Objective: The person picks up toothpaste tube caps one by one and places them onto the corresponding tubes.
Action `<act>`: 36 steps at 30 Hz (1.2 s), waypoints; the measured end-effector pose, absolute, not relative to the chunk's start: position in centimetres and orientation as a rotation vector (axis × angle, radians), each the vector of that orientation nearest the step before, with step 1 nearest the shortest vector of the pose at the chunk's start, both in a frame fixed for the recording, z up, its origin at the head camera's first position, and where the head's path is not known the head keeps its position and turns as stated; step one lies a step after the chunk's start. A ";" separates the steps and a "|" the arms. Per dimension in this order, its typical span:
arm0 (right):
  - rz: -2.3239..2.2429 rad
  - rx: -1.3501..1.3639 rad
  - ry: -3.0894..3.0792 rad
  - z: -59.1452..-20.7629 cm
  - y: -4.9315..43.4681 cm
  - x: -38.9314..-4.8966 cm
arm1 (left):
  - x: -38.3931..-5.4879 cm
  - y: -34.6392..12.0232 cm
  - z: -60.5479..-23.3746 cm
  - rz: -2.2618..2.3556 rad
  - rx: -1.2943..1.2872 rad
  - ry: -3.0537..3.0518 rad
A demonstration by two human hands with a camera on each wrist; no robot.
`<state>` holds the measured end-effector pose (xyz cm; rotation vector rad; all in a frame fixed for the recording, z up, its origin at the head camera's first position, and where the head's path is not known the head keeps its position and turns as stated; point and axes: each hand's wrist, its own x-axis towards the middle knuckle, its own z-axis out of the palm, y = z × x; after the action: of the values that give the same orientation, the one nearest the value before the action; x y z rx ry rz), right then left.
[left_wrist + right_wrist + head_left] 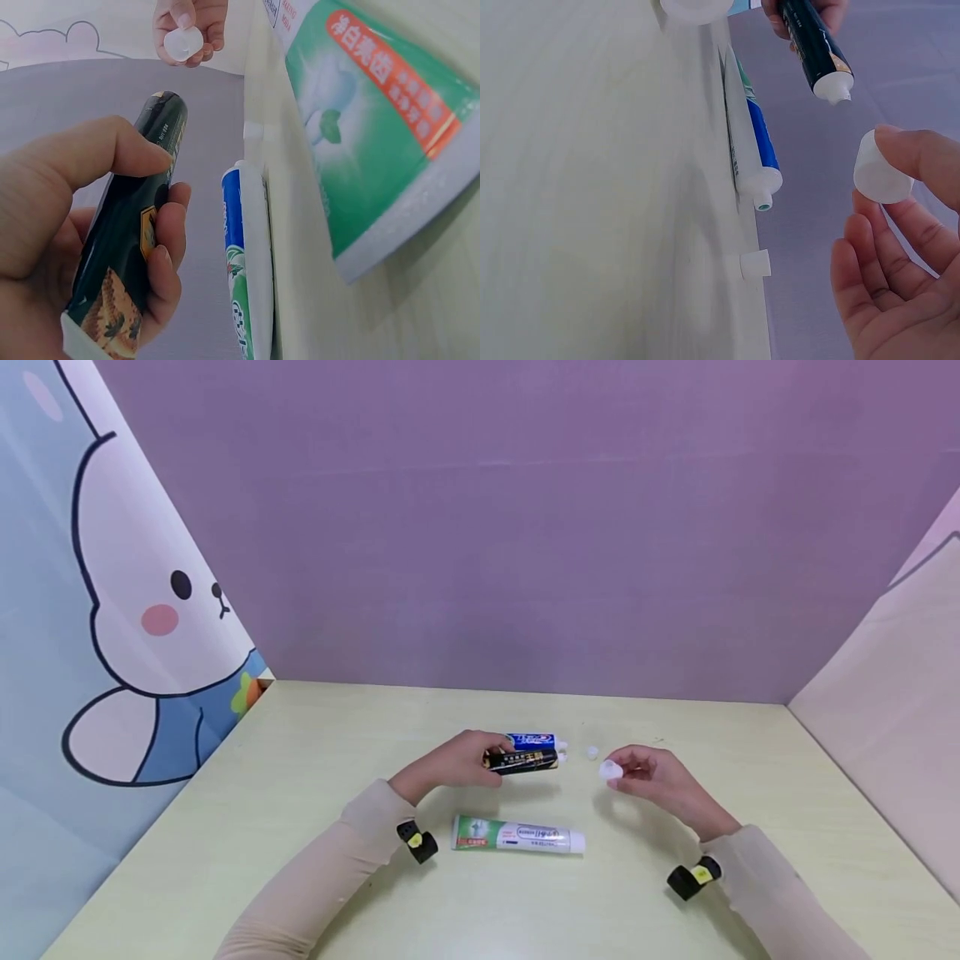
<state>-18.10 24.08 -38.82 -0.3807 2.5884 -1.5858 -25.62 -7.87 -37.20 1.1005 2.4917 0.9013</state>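
Black uncapped tube point(522, 762) in left hand point(467, 760)

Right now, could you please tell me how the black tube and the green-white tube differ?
The black tube is gripped in the left hand, while the green-white tube lies on the table. The black tube's nozzle is uncovered; the green-white tube wears its white cap. The black tube is mostly dark, the green-white tube much lighter. Both front ends point toward the person's right.

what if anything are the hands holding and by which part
The left hand grips the black toothpaste tube around the middle of its body; the right hand pinches a white cap by its side.
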 end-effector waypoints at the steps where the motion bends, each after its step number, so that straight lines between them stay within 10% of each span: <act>1: -1.581 -0.378 2.599 -38.8 24.0 -18.1 | -25.6 -7.9 -37.2 0.904 1.104 2.494; 36: -1.508 -0.502 2.723 -38.7 23.6 -20.4 | -25.1 -5.1 -35.6 0.968 1.104 2.446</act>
<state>-20.41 23.60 -38.70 -0.5024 2.7233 -1.5080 -25.09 -5.07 -35.61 1.1044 2.4460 0.9682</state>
